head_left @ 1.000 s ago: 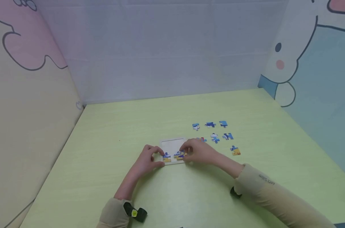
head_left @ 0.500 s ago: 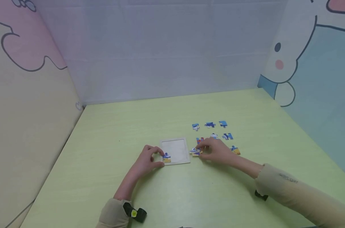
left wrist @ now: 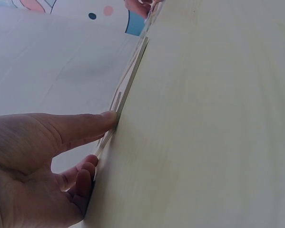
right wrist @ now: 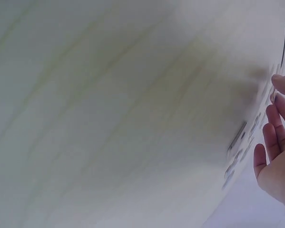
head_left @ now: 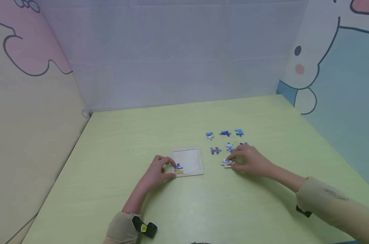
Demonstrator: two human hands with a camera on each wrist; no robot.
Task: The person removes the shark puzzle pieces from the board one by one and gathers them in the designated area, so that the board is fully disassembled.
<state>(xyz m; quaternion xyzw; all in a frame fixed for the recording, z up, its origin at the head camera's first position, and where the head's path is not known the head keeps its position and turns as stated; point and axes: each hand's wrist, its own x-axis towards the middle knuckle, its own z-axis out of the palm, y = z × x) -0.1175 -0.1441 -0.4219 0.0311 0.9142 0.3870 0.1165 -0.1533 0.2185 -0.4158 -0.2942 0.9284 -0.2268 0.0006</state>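
Observation:
My left hand grips the near left corner of a pale square puzzle tray. In the left wrist view the thumb presses the tray's side edge. One blue-and-yellow jigsaw piece sits inside the tray's near left corner. My right hand pinches another jigsaw piece, white, blue and yellow, to the right of the tray. Whether that piece touches the table cannot be told. In the right wrist view the right hand is at the frame's edge.
Loose jigsaw pieces lie right of the tray: a red-and-blue one, a blue-and-white one and a back row with a dark blue one. My right hand partly hides one more. The pale green table meets cartoon-printed walls.
My right hand has lifted the jigsaw piece out of the tray and carried it right, past the red-and-blue piece. My left hand has stayed at the tray's corner.

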